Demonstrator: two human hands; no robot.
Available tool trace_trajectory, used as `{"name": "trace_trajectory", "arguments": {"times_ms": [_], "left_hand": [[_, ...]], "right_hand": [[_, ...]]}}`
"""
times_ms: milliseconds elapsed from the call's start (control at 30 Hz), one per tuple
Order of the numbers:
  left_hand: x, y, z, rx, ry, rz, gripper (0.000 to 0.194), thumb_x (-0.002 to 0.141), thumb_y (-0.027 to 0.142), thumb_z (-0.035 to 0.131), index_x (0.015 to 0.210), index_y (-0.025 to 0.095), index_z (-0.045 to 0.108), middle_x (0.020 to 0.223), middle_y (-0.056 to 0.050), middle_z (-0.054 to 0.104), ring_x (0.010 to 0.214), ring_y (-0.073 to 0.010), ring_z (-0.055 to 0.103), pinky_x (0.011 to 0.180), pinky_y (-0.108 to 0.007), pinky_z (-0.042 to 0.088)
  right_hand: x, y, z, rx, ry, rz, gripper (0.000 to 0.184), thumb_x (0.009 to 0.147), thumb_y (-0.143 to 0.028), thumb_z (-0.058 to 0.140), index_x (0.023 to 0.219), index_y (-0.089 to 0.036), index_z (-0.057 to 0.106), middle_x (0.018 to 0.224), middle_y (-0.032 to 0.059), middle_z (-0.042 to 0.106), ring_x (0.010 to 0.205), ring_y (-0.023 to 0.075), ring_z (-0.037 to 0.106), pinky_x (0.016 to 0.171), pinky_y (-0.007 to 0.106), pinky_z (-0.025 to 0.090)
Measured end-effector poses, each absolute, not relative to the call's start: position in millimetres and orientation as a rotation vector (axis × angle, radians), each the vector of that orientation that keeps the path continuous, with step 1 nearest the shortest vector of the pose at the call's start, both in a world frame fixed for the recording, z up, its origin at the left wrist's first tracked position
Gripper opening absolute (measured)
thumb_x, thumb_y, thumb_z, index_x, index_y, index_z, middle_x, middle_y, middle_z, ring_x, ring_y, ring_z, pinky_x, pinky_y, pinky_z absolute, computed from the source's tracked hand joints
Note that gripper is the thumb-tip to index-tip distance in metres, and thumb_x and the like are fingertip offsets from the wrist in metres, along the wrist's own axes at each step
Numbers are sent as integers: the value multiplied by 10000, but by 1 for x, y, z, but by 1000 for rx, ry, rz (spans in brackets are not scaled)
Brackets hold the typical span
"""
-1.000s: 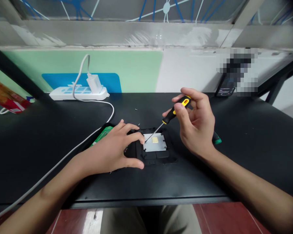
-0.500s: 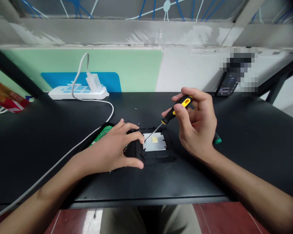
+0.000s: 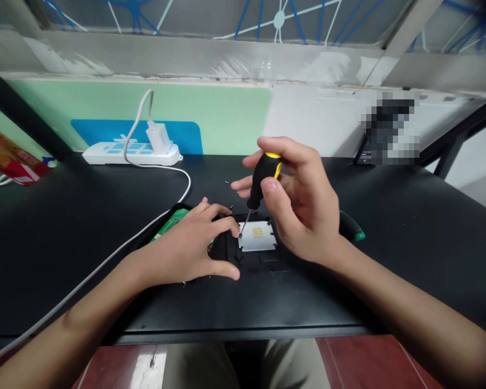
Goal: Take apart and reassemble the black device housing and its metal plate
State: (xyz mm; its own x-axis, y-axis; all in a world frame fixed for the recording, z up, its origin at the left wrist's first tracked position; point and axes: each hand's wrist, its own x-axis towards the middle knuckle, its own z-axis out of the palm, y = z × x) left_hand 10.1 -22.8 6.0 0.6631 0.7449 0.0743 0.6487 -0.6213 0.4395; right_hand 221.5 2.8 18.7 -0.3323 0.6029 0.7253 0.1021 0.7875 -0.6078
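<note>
Screwdriver (image 3: 261,178) is in my right hand (image 3: 308,205), its handle pinched between thumb and fingers. It leans, handle up and to the right, tip down at the left edge of a silvery plate (image 3: 253,245) near the middle of the black surface (image 3: 421,243). Whatever sits under the tip is too small to make out.

My left hand (image 3: 186,240) is spread, palm down, thumb and index finger well apart with nothing between them. The index fingertip is just beside the screwdriver's tip; I cannot tell whether it presses on the plate.

A yellowish pad (image 3: 258,232) lies on the plate, and black casing (image 3: 253,259) surrounds it. Left of that, a green board (image 3: 172,221) shows partly from under my left hand. One small bit (image 3: 227,182) lies on the far side.

Just right of my right hand is a black and green handle (image 3: 353,228). At far left, a white cable (image 3: 105,265) runs from a charger (image 3: 157,138) on a power strip (image 3: 125,154) towards the near left, past my left forearm.
</note>
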Motion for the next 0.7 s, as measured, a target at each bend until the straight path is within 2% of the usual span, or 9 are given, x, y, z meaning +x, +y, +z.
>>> {"name": "trace_trajectory", "arguments": {"times_ms": [67, 167, 233, 467, 567, 633, 700], "left_hand": [[10, -23, 7, 2513, 1098, 346, 484, 785, 545, 824, 1114, 255, 621, 1288, -96, 577, 1330, -360, 490, 1205, -679, 217], [10, -23, 6, 2516, 1085, 352, 483, 804, 574, 796, 1120, 255, 618, 1283, -91, 577, 1379, -364, 444, 1230, -660, 162], [9, -22, 6, 2510, 1075, 354, 481, 812, 582, 785, 1120, 253, 617, 1288, -90, 578, 1393, -365, 433, 1240, -646, 149], [11, -23, 6, 2507, 1088, 382, 474, 791, 555, 808, 1116, 260, 628, 1351, -98, 576, 1363, -373, 470, 1205, -646, 253], [10, -23, 6, 2502, 1073, 384, 484, 795, 566, 802, 1127, 257, 633, 1371, -108, 565, 1341, -373, 489, 1198, -642, 266], [10, -22, 5, 2510, 1073, 373, 504, 798, 577, 795, 1148, 255, 630, 1345, -111, 573, 1339, -373, 489, 1202, -639, 256], [10, -22, 5, 2523, 1083, 356, 511, 803, 582, 791, 1150, 247, 623, 1316, -109, 578, 1339, -369, 485, 1208, -638, 236]], "right_hand": [[215, 2, 22, -442, -1901, 622, 434, 1018, -271, 434, 1412, -448, 460, 1321, 16, 590, 1066, 201, 703, 908, 438, 679], [207, 0, 25, -350, -1952, 669, 465, 1023, -246, 384, 1426, -465, 461, 1307, 5, 578, 1150, 196, 667, 985, 438, 652], [205, -1, 26, -365, -1971, 651, 453, 1024, -256, 393, 1419, -465, 468, 1313, -1, 584, 1145, 192, 667, 993, 428, 646], [208, 4, 22, -529, -1906, 358, 415, 953, -274, 611, 1347, -387, 546, 1235, 20, 629, 964, 183, 661, 826, 370, 665], [207, 5, 17, -528, -1832, 276, 433, 904, -283, 690, 1298, -410, 561, 1223, 19, 621, 949, 200, 619, 745, 382, 655], [206, 4, 15, -522, -1817, 285, 443, 902, -297, 691, 1301, -429, 549, 1232, 18, 621, 965, 212, 628, 752, 409, 650], [206, 1, 14, -492, -1832, 319, 390, 962, -320, 590, 1333, -426, 534, 1271, 24, 617, 1002, 222, 658, 796, 445, 648]]}}
